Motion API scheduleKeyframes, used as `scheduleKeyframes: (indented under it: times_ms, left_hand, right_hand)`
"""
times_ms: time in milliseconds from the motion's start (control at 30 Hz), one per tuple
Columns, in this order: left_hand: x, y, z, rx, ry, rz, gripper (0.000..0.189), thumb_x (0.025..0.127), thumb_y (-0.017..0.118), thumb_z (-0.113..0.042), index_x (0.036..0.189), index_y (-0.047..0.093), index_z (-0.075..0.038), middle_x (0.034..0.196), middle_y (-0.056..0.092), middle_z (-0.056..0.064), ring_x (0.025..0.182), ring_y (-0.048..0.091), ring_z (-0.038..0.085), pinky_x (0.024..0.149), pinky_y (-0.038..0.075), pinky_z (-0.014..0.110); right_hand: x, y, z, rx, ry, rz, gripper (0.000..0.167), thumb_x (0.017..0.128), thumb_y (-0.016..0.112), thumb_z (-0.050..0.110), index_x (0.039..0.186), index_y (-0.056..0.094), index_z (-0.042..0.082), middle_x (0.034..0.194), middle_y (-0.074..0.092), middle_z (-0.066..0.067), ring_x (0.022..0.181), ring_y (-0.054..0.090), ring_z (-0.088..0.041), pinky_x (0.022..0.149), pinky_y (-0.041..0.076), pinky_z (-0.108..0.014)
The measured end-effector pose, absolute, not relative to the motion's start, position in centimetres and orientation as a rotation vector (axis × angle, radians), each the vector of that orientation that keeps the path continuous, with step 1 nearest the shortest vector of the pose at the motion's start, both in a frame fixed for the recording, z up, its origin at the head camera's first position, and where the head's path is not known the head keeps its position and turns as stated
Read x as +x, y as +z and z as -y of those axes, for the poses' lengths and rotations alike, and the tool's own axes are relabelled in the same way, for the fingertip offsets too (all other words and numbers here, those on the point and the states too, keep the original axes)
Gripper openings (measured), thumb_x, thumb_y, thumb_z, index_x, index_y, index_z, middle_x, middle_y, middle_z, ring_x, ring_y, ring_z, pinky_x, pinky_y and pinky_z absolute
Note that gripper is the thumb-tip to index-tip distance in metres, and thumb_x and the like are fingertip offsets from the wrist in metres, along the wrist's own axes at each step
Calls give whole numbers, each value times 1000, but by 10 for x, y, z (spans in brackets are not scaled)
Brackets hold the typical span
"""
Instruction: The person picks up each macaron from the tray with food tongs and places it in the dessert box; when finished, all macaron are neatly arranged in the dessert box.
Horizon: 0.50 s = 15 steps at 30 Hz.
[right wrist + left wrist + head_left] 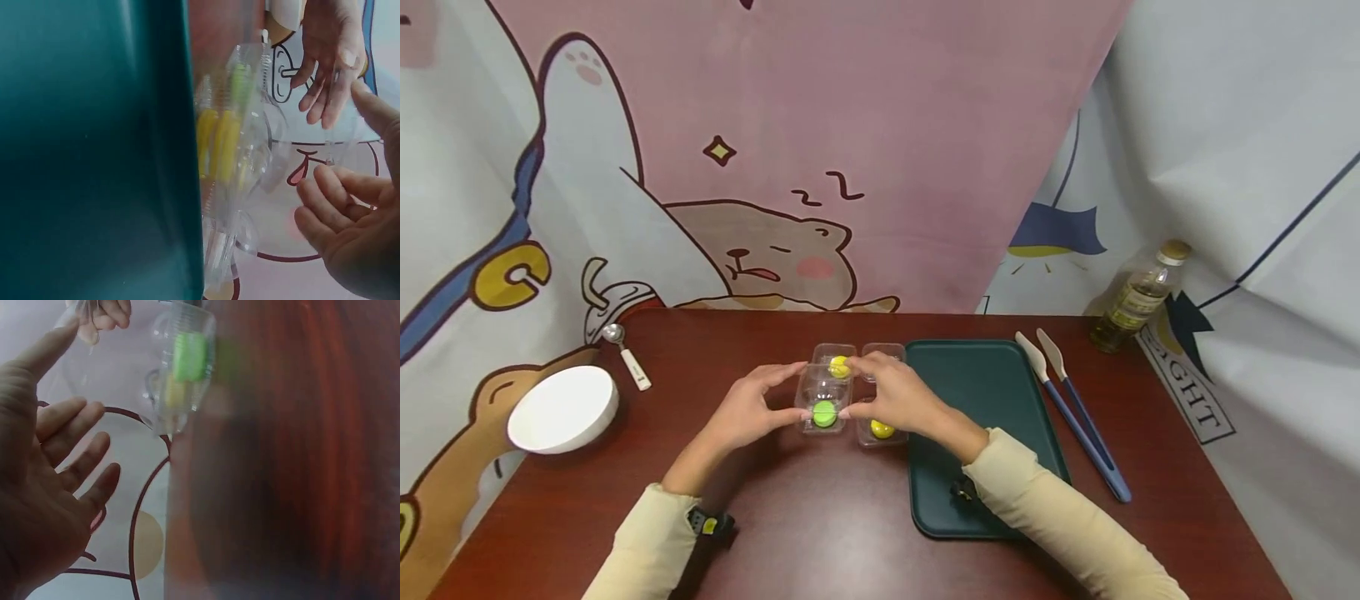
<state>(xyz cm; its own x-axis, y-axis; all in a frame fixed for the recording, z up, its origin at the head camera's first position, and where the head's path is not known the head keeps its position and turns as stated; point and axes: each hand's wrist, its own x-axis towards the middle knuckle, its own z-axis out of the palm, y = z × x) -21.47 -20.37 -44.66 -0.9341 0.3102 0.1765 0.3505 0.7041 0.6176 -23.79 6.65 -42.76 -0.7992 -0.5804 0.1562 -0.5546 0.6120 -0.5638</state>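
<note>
A clear plastic lid is held between both hands, over a clear plastic box on the table. My left hand grips the lid's left side with thumb and index finger apart. At the right side, my right hand grips it the same way. Under and behind the lid are a green macaron and a yellow macaron. A second clear box stands to the right, partly covered by my right hand, with another yellow macaron in its front part.
A dark green tray lies right of the boxes, under my right forearm. Beyond it are blue-handled tongs and an oil bottle. A white bowl and a small scoop are at the left.
</note>
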Motion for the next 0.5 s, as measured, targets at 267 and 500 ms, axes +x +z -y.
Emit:
scheduleKeyframes:
  times_ms: [267, 500]
  left_hand:
    - [-213, -465, 208, -591, -858, 2872, 74, 75, 88, -45, 139, 64, -16, 132, 69, 5, 128, 59, 30, 103, 51, 54]
    - [-212, -472, 202, -561, -749, 2908, 75, 74, 88, -49, 138, 65, -18, 130, 70, 5, 126, 59, 28, 99, 53, 54]
  right_hand:
    - [-236, -436, -55, -979, -699, -2849, 74, 78, 85, 49, 139, 62, 16, 130, 61, -5, 112, 62, -20, 92, 56, -39]
    - [-241, -442, -53, -1006, -600, -2856, 74, 77, 87, 48, 138, 64, 13, 127, 62, -5, 109, 62, -18, 92, 56, -36]
